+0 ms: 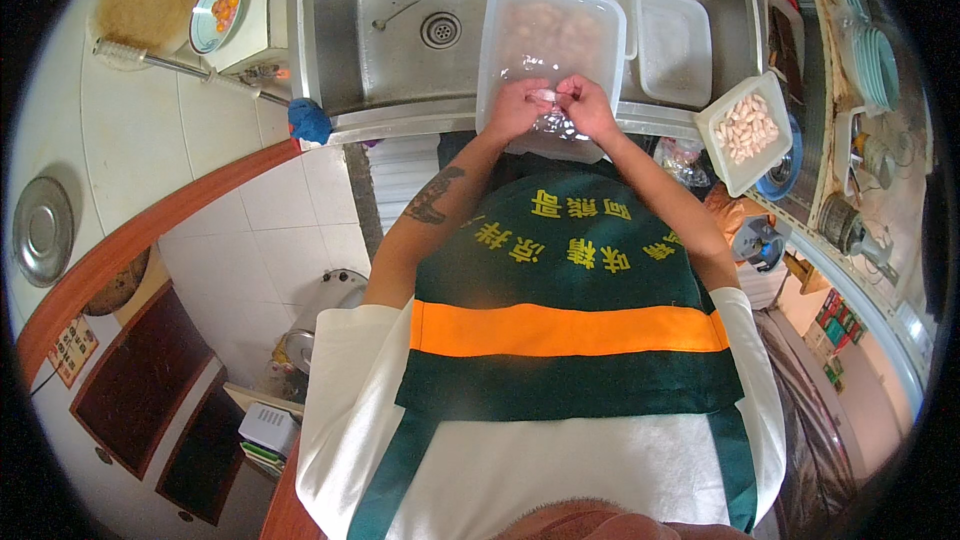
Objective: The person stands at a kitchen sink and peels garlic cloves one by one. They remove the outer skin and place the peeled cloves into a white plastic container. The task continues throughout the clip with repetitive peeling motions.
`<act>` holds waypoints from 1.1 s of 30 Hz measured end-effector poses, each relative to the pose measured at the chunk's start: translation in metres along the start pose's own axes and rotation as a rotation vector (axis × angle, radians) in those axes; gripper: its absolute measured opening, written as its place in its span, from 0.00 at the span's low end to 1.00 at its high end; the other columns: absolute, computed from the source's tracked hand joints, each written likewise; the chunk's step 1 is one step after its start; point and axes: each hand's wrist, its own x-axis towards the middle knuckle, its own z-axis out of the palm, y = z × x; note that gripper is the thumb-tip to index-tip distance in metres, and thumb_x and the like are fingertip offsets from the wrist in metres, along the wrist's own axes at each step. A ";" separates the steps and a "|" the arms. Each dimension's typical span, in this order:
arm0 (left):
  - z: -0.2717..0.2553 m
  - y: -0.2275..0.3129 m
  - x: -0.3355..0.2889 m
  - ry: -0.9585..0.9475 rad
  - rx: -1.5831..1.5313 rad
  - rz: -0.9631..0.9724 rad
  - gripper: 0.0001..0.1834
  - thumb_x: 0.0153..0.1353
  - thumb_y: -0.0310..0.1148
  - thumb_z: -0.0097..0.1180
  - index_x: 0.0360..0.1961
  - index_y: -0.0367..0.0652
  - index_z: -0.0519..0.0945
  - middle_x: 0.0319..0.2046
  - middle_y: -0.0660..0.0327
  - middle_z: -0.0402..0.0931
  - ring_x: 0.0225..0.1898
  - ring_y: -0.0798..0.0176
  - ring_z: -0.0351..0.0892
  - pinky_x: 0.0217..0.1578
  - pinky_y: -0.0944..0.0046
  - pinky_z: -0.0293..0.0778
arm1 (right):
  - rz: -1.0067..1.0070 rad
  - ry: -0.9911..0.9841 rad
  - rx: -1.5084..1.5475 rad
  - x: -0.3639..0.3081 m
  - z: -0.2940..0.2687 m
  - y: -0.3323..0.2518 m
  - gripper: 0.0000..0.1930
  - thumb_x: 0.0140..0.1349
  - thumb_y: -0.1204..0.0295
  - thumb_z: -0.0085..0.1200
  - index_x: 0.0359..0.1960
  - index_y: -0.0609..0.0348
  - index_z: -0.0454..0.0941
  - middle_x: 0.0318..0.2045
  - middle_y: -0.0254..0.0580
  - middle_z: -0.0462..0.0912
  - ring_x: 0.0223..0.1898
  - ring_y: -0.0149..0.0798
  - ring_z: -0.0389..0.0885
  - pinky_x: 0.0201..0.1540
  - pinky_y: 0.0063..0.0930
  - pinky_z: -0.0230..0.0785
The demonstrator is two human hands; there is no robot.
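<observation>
Over a translucent white plastic tub (552, 15) of water, my two hands meet with fingers closed. My left hand (517, 108) and my right hand (588, 107) pinch a small whitish piece (542, 95) between them. Its exact kind is too small to make out. Many pale pinkish pieces (545, 28) lie under the water in the tub. To the right, a square white container (738, 177) holds a heap of pale, elongated pieces (748, 128) at the sink's edge.
The tub rests across the steel double sink (400, 0), where a spoon (400, 12) lies in the left basin. A white tray (673, 50) sits in the right basin. A bowl of orange-yellow pieces (216, 12) stands left; stacked plates (873, 70) are on the right shelf.
</observation>
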 end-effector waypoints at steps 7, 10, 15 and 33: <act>0.000 0.008 -0.004 -0.036 0.223 0.051 0.19 0.56 0.16 0.56 0.51 0.30 0.79 0.41 0.54 0.83 0.39 0.64 0.82 0.38 0.66 0.79 | -0.031 -0.016 0.085 -0.003 0.001 0.000 0.03 0.62 0.82 0.50 0.36 0.65 0.75 0.27 0.40 0.81 0.27 0.30 0.81 0.32 0.27 0.74; 0.000 0.009 -0.005 -0.043 0.102 -0.021 0.19 0.55 0.16 0.57 0.51 0.31 0.80 0.39 0.55 0.83 0.37 0.66 0.82 0.39 0.66 0.78 | -0.066 0.005 0.012 -0.005 0.000 -0.005 0.03 0.61 0.82 0.51 0.36 0.64 0.76 0.27 0.41 0.82 0.28 0.31 0.81 0.32 0.28 0.74; -0.001 0.001 -0.004 -0.027 0.163 0.010 0.19 0.55 0.16 0.57 0.50 0.32 0.80 0.38 0.57 0.83 0.35 0.68 0.80 0.37 0.68 0.77 | -0.055 0.015 0.016 -0.007 0.001 -0.010 0.03 0.60 0.81 0.53 0.35 0.64 0.76 0.27 0.42 0.82 0.28 0.33 0.81 0.34 0.28 0.74; -0.001 0.002 -0.002 0.118 0.247 0.021 0.16 0.59 0.23 0.56 0.50 0.36 0.81 0.39 0.55 0.84 0.40 0.64 0.82 0.44 0.66 0.76 | -0.150 0.011 -0.031 -0.007 0.002 -0.005 0.07 0.57 0.80 0.55 0.38 0.62 0.77 0.31 0.41 0.83 0.36 0.32 0.80 0.40 0.28 0.74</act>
